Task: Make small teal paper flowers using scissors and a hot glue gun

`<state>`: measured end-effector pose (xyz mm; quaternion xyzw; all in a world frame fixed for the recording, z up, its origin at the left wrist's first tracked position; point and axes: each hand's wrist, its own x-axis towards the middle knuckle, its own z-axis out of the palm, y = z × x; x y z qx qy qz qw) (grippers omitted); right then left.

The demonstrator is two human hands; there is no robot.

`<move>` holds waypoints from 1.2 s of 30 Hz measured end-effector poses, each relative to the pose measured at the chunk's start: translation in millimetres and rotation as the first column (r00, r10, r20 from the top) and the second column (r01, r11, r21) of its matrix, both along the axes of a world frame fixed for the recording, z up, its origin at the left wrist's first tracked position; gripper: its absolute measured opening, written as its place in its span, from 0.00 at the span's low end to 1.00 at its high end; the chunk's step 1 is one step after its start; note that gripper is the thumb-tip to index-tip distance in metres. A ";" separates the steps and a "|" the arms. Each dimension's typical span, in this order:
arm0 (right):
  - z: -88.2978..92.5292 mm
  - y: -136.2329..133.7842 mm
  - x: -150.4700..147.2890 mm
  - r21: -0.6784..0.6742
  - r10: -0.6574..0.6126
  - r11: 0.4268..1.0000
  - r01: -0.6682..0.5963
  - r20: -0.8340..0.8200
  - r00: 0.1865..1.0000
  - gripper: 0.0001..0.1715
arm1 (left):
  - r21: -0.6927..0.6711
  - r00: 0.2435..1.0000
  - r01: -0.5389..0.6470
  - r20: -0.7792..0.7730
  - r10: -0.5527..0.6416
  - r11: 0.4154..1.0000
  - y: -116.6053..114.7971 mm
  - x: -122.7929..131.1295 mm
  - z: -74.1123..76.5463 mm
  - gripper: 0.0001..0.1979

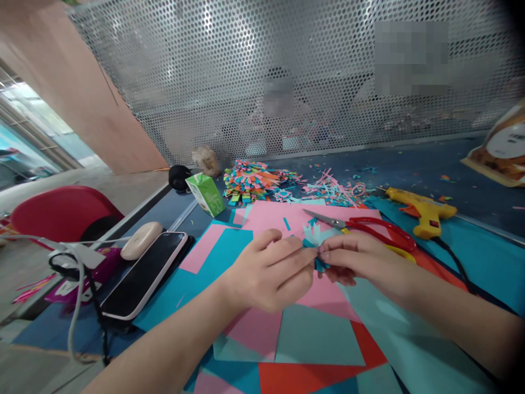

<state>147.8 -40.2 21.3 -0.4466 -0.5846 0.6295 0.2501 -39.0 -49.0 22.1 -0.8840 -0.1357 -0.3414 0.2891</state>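
Note:
Between my two hands is a small paper flower (pixel 314 236) with fringed light blue and darker blue strips. My left hand (pixel 274 268) is closed, its fingertips pinching the flower from the left. From the other side, the thumb and fingers of my right hand (pixel 356 257) pinch it too, and both sets of fingertips nearly meet. Part of the flower is hidden behind the fingers. Under my hands lie overlapping pink paper sheets (pixel 262 334) and light blue sheets (pixel 315 334). Red-handled scissors (pixel 369 224) lie just beyond my right hand, with yellow handles partly showing below them.
Fringed paper flowers (pixel 250 180) and paper scraps (pixel 336 189) lie at the back. A yellow glue gun (pixel 422 210) rests at right. At left are a green drink carton (pixel 205 194), a phone (pixel 145 273), cables (pixel 80 295) and a red chair (pixel 65 213). A perforated metal screen (pixel 246 71) stands behind.

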 end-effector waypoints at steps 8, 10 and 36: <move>1.3 6.4 3.7 -0.063 -0.035 0.997 0.035 0.002 0.999 0.21 | -0.382 0.966 0.042 0.250 0.060 0.923 2.0 3.5 -8.3 0.07; 0.8 11.1 6.9 0.019 -0.094 0.996 0.093 0.043 0.995 0.20 | -0.646 0.891 0.120 0.404 0.205 0.754 3.3 5.0 -11.0 0.06; -1.7 7.1 6.0 0.631 -0.218 0.770 0.093 0.124 0.968 0.14 | -0.851 0.715 0.523 0.463 0.524 0.039 9.1 8.4 -12.1 0.19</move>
